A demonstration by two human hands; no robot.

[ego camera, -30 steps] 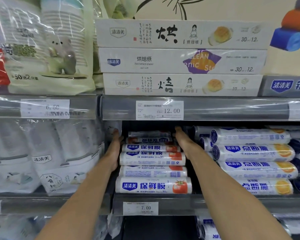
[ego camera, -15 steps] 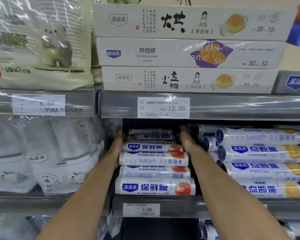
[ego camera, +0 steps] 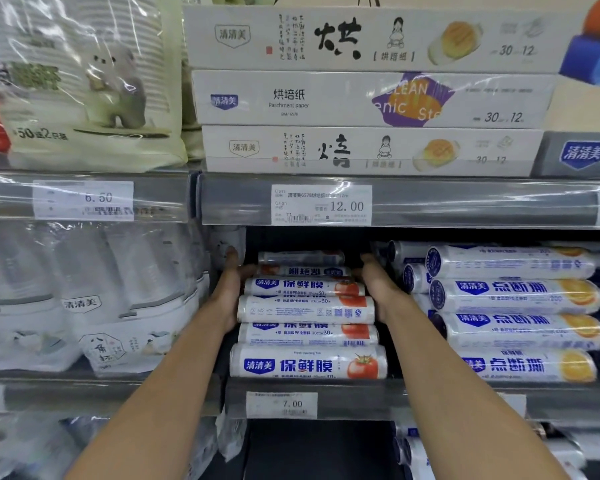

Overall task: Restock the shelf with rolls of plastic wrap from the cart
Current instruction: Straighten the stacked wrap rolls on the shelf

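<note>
Landmark: 12.00 price tag [ego camera: 321, 204] on the grey rail.

Shelf [ego camera: 361, 398] bay directly below it, open-fronted, dark at the back. Above the tag, three long parchment paper boxes [ego camera: 361, 98] stacked flat. Below and left of the tag, bagged paper cups [ego camera: 84, 289]. Below and right, orange-label rolls [ego camera: 513, 296] piled lengthwise.

Straight below the tag: stack of plastic wrap rolls [ego camera: 307, 310], tomato labels, four high at the front, with back rolls [ego camera: 300, 258] lying behind and higher. Long axis of every roll left-right, parallel to the shelf lip. Cart not in view.

Left hand [ego camera: 229, 289] below-left of the tag, flat against the left ends of the upper rolls. Right hand [ego camera: 378, 289] below-right of it, flat against the right ends. Fingers straight on both, reaching toward the back, nothing curled round a roll — pressing, not gripping. Fingertips lost in shadow. Stack lying between the two palms, touching both; neither hand nearer than the other.

Judged: squaring the ends, or nudging the upper rolls deeper. Likely to hinge on that left-right axis — needs an even push from both ends, otherwise risk of skewing a roll off the pile.

7.00 price tag [ego camera: 281, 404] well below the landmark, under the bottom roll.
</note>
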